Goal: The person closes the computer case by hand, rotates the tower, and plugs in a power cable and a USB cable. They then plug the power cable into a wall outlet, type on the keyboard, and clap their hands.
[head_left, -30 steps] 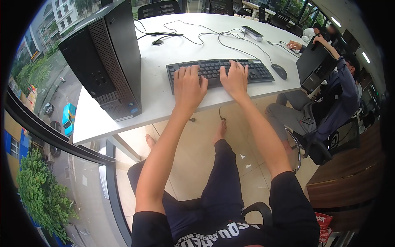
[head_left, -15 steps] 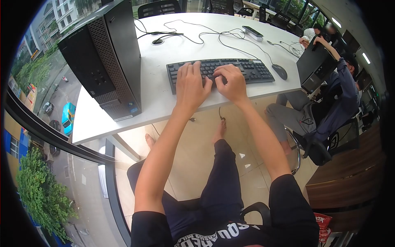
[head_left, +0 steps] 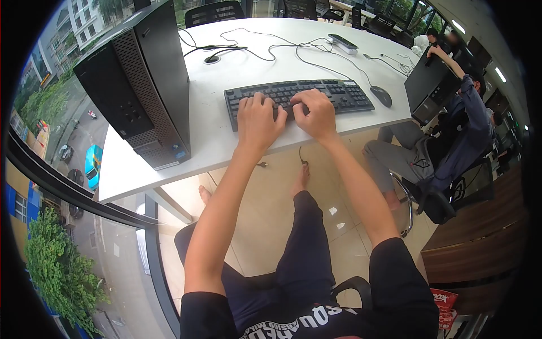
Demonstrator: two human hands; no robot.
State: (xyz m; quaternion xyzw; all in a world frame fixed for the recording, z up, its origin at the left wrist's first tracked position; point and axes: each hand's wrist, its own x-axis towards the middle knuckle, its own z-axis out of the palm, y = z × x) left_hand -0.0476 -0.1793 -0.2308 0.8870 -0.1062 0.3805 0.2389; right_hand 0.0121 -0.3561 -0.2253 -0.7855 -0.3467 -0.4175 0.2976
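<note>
A black keyboard (head_left: 347, 97) lies on the white table (head_left: 209, 121) near its front edge. My left hand (head_left: 258, 121) rests over the keyboard's left part, its fingers bent and apart on the keys. Just to the right, my right hand (head_left: 316, 114) is on the middle keys, fingers curled but not gripping anything. Neither hand holds an object. Right of the keyboard sits a black mouse (head_left: 381, 96), untouched. A black computer tower (head_left: 144, 85) stands upright on the table, left of my left hand.
Cables (head_left: 274, 51) and a phone on a white box (head_left: 343, 44) lie farther back. At the right, a seated person (head_left: 471, 118) has a hand on another black tower (head_left: 430, 90). Window glass borders the left side.
My left hand's fingers have drawn down a little on the keys. The view has shifted slightly, and the tower and keyboard appear a bit farther left. My right hand stays over the keys.
</note>
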